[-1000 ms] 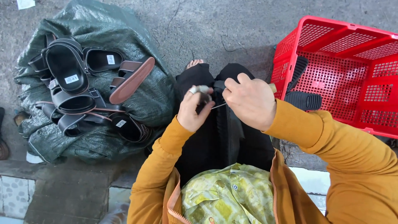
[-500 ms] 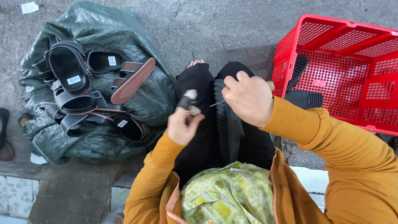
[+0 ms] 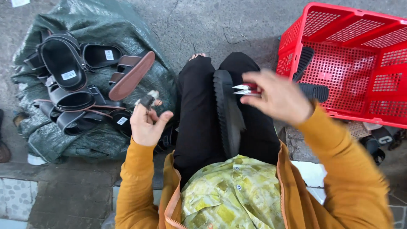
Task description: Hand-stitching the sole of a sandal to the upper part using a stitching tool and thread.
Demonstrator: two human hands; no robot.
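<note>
- Head view, count: two hands show, both the person's own, with orange sleeves.
- One black sandal (image 3: 228, 112) lies sole-edge up along the person's lap, between the black-trousered legs, touched by neither hand.
- One pair of small red-handled snips (image 3: 246, 89) sits in the right hand (image 3: 277, 97), whose fingers are closed around the handles; the two pale blades point left, just above the sandal on the lap.
- The left hand (image 3: 146, 125) is raised over the left knee, palm half open, thumb and fingertips pinching one small dark scrap with a pale tip (image 3: 148, 99).
- One green tarp (image 3: 127, 25) covers the ground at upper left; on it lies a heap of dark sandals (image 3: 68, 80), at least five, one turned up to show its brown sole (image 3: 131, 76).
- One red plastic crate (image 3: 360, 55) stands at the upper right corner of the ground, with two black soles (image 3: 311, 91) at its left wall.
- Against the earlier frames: the hands, then together at the sandal, are now well apart; the left has pulled away to the left with the scrap, the right has lifted off with the snips, and the sandal rests bare on the lap.
</note>
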